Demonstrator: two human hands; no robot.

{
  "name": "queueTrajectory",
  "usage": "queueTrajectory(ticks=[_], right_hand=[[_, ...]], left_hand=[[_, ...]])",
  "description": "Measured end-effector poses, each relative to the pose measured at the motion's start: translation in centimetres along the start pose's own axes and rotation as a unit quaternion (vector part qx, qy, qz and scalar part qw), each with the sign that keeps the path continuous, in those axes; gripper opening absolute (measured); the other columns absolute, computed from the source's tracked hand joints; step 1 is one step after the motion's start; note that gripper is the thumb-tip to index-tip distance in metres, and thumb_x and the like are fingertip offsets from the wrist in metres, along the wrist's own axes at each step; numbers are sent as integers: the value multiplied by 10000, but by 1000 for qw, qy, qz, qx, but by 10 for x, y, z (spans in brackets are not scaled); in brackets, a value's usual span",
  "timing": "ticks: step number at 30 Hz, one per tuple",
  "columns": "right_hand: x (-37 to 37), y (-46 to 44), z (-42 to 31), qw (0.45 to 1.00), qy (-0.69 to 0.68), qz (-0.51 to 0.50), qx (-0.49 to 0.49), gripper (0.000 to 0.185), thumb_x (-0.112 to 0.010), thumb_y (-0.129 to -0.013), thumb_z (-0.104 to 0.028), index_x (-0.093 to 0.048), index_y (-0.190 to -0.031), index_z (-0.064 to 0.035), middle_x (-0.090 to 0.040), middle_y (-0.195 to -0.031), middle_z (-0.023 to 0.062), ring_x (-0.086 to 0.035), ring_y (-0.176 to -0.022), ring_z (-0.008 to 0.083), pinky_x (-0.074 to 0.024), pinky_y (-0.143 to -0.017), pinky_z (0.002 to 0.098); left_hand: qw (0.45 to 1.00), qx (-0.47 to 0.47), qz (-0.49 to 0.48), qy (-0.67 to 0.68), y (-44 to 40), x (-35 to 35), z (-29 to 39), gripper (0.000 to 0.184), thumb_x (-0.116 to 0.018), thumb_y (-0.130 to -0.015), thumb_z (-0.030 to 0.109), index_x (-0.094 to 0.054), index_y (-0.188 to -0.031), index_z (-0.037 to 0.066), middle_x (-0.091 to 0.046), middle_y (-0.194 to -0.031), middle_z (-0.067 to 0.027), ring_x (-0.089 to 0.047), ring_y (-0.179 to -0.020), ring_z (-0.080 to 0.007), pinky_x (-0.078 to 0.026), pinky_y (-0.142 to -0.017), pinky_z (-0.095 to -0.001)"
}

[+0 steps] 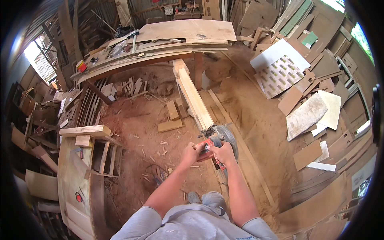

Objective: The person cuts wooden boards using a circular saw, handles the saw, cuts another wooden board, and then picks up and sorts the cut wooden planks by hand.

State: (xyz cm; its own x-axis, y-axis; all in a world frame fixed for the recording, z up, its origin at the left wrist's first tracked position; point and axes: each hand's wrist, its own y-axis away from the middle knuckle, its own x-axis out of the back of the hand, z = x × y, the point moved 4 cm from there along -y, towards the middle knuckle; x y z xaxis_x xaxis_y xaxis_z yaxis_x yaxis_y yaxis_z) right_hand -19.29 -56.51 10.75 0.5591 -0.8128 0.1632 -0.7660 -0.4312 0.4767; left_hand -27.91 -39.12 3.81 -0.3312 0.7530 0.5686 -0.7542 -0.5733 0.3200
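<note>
A red and grey circular saw is at the near end of a long pale timber beam. My left hand is closed on the saw's front, on its left side. Wrapped round the saw's rear handle is my right hand. The round grey guard of the saw stands to the right of my hands. The beam runs away from me towards a long workbench, and its far end is near the bench's front edge.
Boards lie on the long workbench ahead. A lower bench with a wood block stands at left. Offcuts and a long strip lie on the dirt floor. Sheets and panels lean at right.
</note>
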Motion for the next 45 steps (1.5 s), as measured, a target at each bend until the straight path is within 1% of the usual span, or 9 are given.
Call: queueTrajectory(ticks=[14,20,23,26,29,35,38,40,45], right_hand=[[-20,-62,-22,999,-42,-13,22,238,-822,-876,-200,-709,-868,9,-648,-651,54,-573,-488,133,-440,-464,340],[-27,-88,-36,999,-23,-5,44,215,-815,-884,-204,-746,-949,-11,-665,-665,66,-582,-494,139,-440,-464,341],[-31,-100,-44,1000,-18,-2,19,228,-818,-884,-210,-763,-983,-12,-690,-695,70,-591,-503,140,-446,-473,336],[-37,-108,-59,999,-38,3,28,223,-808,-911,-176,-684,-821,-14,-623,-620,37,-543,-469,120,-410,-444,331],[-41,-120,-69,999,-40,-4,14,226,-813,-904,-202,-723,-875,3,-651,-651,43,-571,-488,122,-435,-459,327],[-49,-154,-81,999,-13,2,38,314,-823,-890,-263,-782,-1035,12,-722,-733,74,-621,-528,133,-491,-492,318],[-58,-181,-71,999,-1,2,48,329,-828,-890,-265,-791,-1064,12,-781,-827,98,-708,-650,164,-555,-602,334],[-59,-189,-78,999,0,-5,38,347,-830,-889,-272,-793,-1073,20,-802,-887,124,-760,-763,182,-588,-708,343],[-65,-213,-92,997,24,16,65,353,-825,-878,-284,-793,-1049,24,-802,-892,137,-764,-789,195,-586,-741,350]], left_hand=[[998,15,-38,-40,-82,10,-14,746,-638,-974,698,-712,-1098,-34,-762,-1073,-296,-750,-1042,-424,-567,-871,-486],[999,2,-28,-44,-96,30,5,755,-627,-980,703,-711,-1098,-39,-763,-1068,-290,-744,-1046,-428,-562,-890,-485],[999,-26,-29,-19,-128,21,-19,668,-619,-1023,638,-743,-875,-1,-759,-828,-204,-745,-748,-273,-546,-666,-425],[998,13,-52,-20,-143,29,-18,704,-642,-986,677,-723,-1066,-18,-759,-1044,-278,-741,-1003,-395,-560,-843,-472],[998,14,-41,-34,-157,36,-12,707,-662,-973,677,-723,-1107,-15,-763,-1091,-281,-741,-1049,-418,-564,-877,-480],[999,35,-24,8,-176,52,1,639,-681,-988,635,-714,-1048,-1,-773,-1005,-234,-755,-972,-338,-561,-824,-445],[994,54,-89,16,-210,48,-22,632,-675,-997,634,-699,-1052,5,-766,-971,-218,-749,-940,-300,-557,-804,-429],[998,40,-44,-19,-207,60,-5,642,-677,-995,639,-694,-1087,4,-764,-979,-210,-746,-936,-288,-560,-805,-424],[999,23,-26,-30,-225,77,11,644,-675,-1009,621,-697,-1153,-6,-769,-1013,-192,-740,-944,-239,-568,-813,-395]])
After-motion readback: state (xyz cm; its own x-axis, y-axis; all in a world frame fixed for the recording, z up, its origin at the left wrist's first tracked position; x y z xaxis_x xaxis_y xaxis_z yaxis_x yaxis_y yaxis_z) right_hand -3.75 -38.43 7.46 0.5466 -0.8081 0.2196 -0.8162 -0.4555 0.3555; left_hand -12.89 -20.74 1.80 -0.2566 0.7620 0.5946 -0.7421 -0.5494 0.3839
